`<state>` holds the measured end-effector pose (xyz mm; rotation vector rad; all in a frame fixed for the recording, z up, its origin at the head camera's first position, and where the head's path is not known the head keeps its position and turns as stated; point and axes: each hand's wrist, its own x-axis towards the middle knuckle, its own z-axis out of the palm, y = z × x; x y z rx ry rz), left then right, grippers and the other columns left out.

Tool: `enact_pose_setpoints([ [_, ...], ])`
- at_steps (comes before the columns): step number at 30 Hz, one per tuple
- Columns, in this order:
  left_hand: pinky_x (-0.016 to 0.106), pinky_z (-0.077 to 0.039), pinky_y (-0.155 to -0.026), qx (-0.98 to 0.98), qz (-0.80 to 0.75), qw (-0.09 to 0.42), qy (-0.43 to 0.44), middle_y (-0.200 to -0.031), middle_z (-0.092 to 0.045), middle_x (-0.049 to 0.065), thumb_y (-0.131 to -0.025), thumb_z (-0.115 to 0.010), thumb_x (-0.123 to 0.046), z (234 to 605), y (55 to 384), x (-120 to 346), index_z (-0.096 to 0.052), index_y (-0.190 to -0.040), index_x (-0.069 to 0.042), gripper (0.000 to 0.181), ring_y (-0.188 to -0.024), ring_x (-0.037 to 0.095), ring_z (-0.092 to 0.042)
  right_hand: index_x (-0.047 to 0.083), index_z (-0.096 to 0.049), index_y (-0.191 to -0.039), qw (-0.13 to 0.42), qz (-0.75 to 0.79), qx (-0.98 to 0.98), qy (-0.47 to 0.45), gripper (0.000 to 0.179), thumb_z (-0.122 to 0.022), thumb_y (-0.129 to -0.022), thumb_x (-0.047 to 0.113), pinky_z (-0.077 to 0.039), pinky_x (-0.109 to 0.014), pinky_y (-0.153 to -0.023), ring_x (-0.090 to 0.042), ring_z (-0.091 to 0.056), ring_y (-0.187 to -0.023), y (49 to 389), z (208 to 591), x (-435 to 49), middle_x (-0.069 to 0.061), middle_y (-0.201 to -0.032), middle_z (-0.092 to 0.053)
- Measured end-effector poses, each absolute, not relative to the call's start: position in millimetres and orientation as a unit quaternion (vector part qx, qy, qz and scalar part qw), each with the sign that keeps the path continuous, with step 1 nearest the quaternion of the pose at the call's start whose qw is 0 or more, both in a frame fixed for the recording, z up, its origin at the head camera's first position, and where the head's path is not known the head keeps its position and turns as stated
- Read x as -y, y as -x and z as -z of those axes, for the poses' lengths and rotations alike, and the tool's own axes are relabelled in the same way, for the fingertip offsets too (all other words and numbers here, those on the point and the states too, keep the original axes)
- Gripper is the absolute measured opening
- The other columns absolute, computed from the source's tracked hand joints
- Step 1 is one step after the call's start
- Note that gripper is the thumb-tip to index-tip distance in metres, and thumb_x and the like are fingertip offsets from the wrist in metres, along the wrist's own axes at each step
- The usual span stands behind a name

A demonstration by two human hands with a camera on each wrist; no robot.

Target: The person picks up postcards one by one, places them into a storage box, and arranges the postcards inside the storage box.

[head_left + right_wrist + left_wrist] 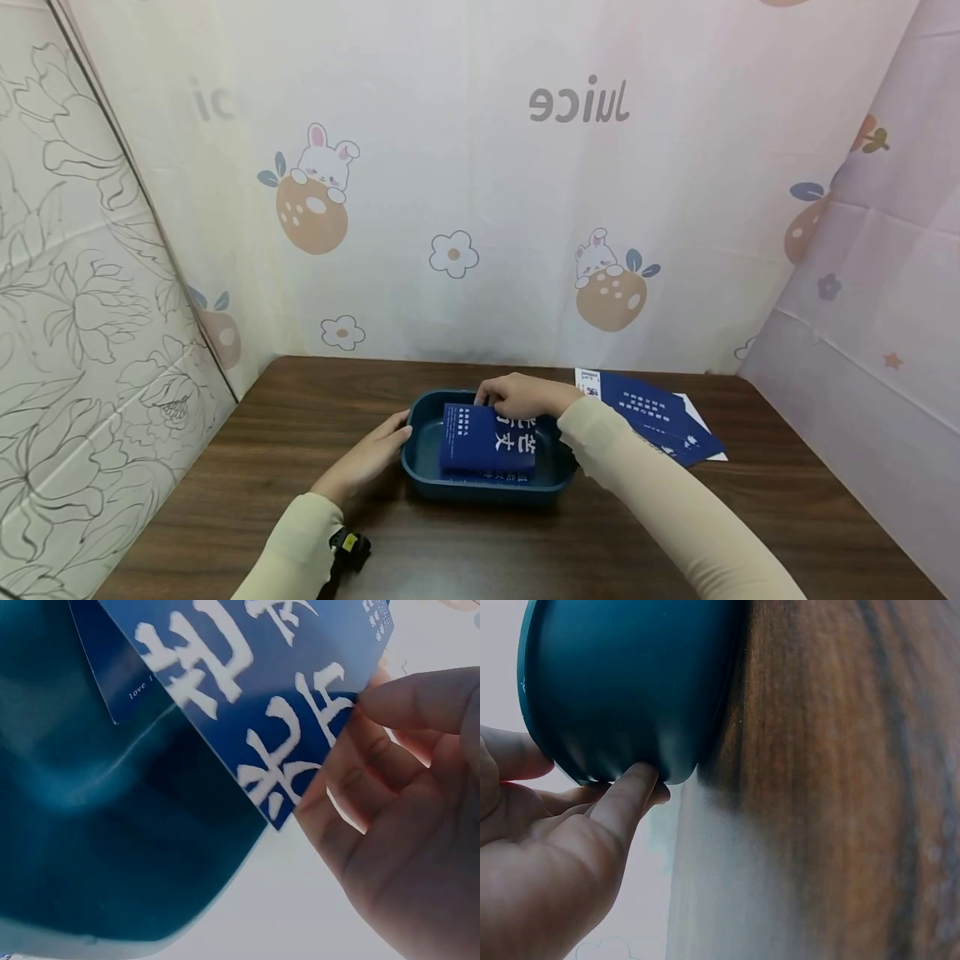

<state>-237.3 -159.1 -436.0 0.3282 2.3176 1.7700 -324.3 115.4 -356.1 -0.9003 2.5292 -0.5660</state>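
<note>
A dark teal plastic basin (pixel 487 495) stands on the table in the head view. At its left end my left hand (pixel 367 460) grips the rim, the thumb inside and the fingers against the outer wall (pixel 630 682). My right hand (pixel 527 395) is over the far side of the basin and pinches a blue card (pixel 292 712) with white lettering by its edge, between thumb and fingers. This card slants inside the basin, with another blue card (pixel 112 667) under it. The fingertips behind the card are partly hidden.
Several blue and white cards (pixel 651 410) lie fanned on the brown wooden table (pixel 300 425) to the right, partly behind my right sleeve (pixel 645 483). A printed curtain (pixel 465 167) rises along the table's back edge. A black strap device (pixel 351 548) is on my left wrist.
</note>
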Motion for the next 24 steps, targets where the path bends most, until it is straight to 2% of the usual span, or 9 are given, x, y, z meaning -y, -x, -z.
enact_pose_setpoints([
  [16,0.055,-0.031,-0.114,-0.792,-0.593,0.095,-0.107,-0.159,-0.031,0.019,-0.11,-0.038,-0.021,436.7,242.1,158.5,-0.03,-0.156,-0.004,0.05,-0.144,0.035,-0.032,0.018,-0.068,-0.117,0.237,0.151,-0.908,0.31,0.027,-0.051,-0.1,0.005,-0.055,-0.034,-0.082,-0.016,-0.06,-0.087,321.4,354.5,-106.7,0.001,-0.098,-0.063],
  [24,0.055,-0.03,-0.114,-0.791,-0.593,0.099,-0.111,-0.159,-0.03,0.02,-0.111,-0.038,-0.022,437.8,239.2,159.0,-0.029,-0.157,-0.004,0.05,-0.145,0.036,-0.031,0.021,-0.067,-0.124,0.263,0.124,-0.914,0.284,0.034,-0.055,-0.097,0.004,-0.057,-0.039,-0.087,-0.017,-0.06,-0.096,321.0,363.7,-105.6,-0.002,-0.114,-0.063],
])
